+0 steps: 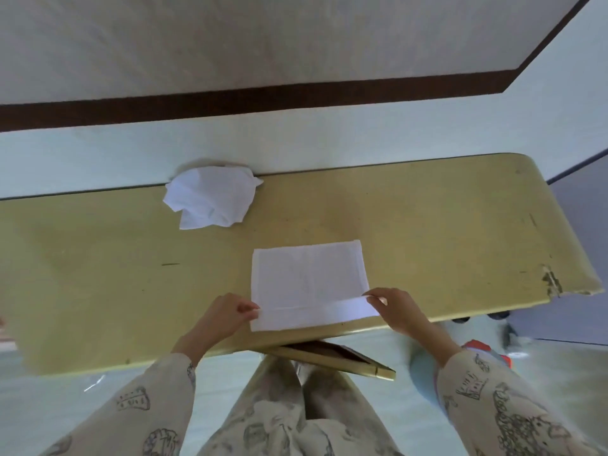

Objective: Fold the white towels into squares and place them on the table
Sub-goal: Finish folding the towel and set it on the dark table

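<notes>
Yellowish wood, scuffed and chipped at its right corner, makes up the table (427,225) before us. Toward its far edge, left of centre, we see a crumpled white towel (210,199) lying in a loose heap. Our left hand (223,319) pinches the near left corner of the flat white towel (309,278), which lies spread by the table's near edge, around the middle. Its near strip is turned up and over in a narrow fold. Our right hand (398,309) pinches the near right corner of that same fold. Patterned sleeves (513,409) cover both arms.
</notes>
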A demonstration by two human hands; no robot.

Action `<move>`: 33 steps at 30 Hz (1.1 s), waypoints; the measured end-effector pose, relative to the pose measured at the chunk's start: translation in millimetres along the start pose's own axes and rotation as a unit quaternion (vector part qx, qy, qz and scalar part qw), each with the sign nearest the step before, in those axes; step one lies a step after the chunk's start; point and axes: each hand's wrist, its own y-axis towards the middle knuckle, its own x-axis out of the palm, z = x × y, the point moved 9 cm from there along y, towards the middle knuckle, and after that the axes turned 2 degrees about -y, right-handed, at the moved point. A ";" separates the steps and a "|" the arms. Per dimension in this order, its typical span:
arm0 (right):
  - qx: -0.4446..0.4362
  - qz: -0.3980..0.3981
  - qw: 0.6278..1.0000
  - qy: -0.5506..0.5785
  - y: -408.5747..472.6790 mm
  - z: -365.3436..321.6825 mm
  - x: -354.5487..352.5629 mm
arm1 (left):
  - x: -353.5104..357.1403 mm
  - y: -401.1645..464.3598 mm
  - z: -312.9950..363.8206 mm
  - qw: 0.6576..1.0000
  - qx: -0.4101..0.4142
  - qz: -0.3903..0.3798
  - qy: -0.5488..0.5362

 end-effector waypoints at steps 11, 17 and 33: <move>0.062 0.107 0.964 0.235 66.3 0.5 -29.8 | -37.5 58.6 2.9 0.967 -0.054 0.122 -0.216; 0.072 0.131 0.970 0.194 108.5 0.1 -27.6 | -34.2 97.1 -11.1 0.963 -0.105 0.129 -0.211; 0.074 0.149 0.976 0.140 122.1 7.1 -21.3 | -28.4 98.1 -21.7 0.946 -0.124 0.089 -0.286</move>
